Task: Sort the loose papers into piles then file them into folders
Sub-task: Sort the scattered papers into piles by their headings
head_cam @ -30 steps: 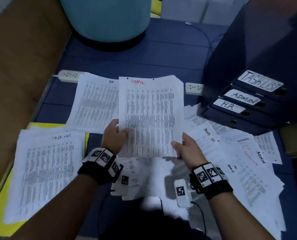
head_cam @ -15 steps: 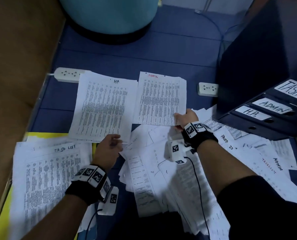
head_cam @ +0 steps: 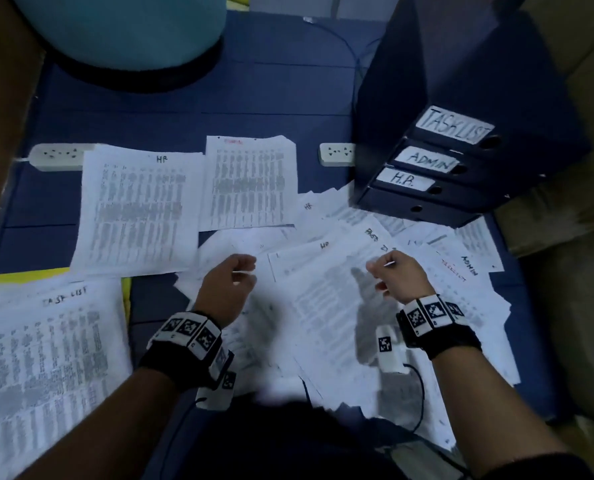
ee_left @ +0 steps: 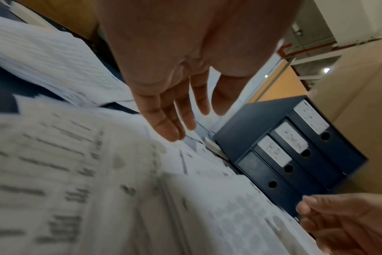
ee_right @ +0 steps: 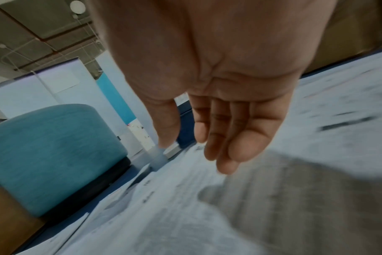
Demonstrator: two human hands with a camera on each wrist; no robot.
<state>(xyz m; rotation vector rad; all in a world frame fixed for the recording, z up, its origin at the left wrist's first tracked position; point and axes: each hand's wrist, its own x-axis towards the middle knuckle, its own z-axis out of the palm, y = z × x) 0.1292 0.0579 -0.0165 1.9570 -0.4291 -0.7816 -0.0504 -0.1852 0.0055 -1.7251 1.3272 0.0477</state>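
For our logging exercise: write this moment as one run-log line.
phase: sorting | left hand: open, above loose papers | right hand: open, above same heap | HR pile, ADMIN pile: laid out

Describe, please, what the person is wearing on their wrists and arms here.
Each wrist carries a black band ringed with white tiles printed with black square codes. A small white camera block hangs beneath each, trailing a thin black cable. The forearms are bare; a dark sleeve covers the right upper arm.

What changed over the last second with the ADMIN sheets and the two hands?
The ADMIN pile, held up by both hands before, now lies beside the HR pile. The left hand and right hand let go and hover empty above the loose papers. Folders unchanged.
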